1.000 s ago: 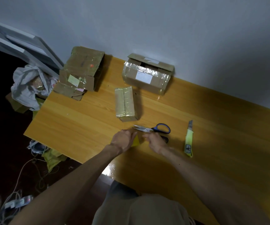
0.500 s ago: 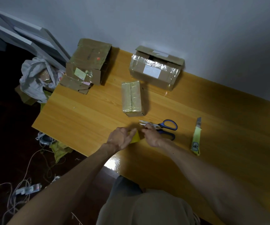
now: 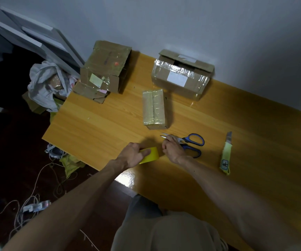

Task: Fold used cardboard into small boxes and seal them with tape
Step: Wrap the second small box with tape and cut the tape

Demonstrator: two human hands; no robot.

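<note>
at table (image 3: 95,127) edge | left fingers (image 3: 144,152) grip tape roll (image 3: 153,155) | right fingers (image 3: 166,144) curled (hold unclear)

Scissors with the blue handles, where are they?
In the head view the scissors lie on the table, partly hidden by the right hand, near the small taped box, left of the yellow utility knife.

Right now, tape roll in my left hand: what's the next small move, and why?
Probably draw a short strip off the tape roll with the right hand. The left hand grips the roll, the right hand's curled fingers sit at its edge, and the scissors lie just beyond for the cut. Whether the end is pinched is unclear.
</note>
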